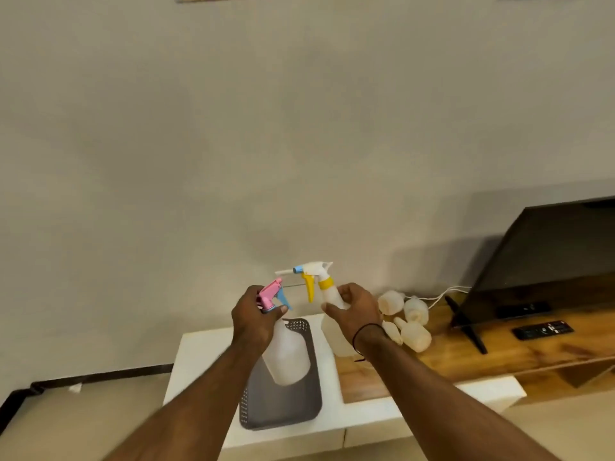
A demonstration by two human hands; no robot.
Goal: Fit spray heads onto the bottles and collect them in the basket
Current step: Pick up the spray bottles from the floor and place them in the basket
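My left hand [254, 319] grips the neck of a translucent white bottle [288, 354] fitted with a pink and blue spray head [271, 294]; the bottle hangs over the grey perforated basket [283, 410]. My right hand [356, 311] holds up a second white bottle [332, 296] by its upper body. That bottle carries a white spray head [314, 269] with a yellow trigger, yellow collar and blue nozzle. Several more white bottles [414, 334] without heads lie on the wooden surface to the right.
The basket sits on a white block [203, 354] beside a wooden TV stand [482, 354]. A dark television [549, 247] on a stand and a remote control [542, 329] occupy the right side. A white cable [446, 292] runs behind the bottles. A plain wall stands behind.
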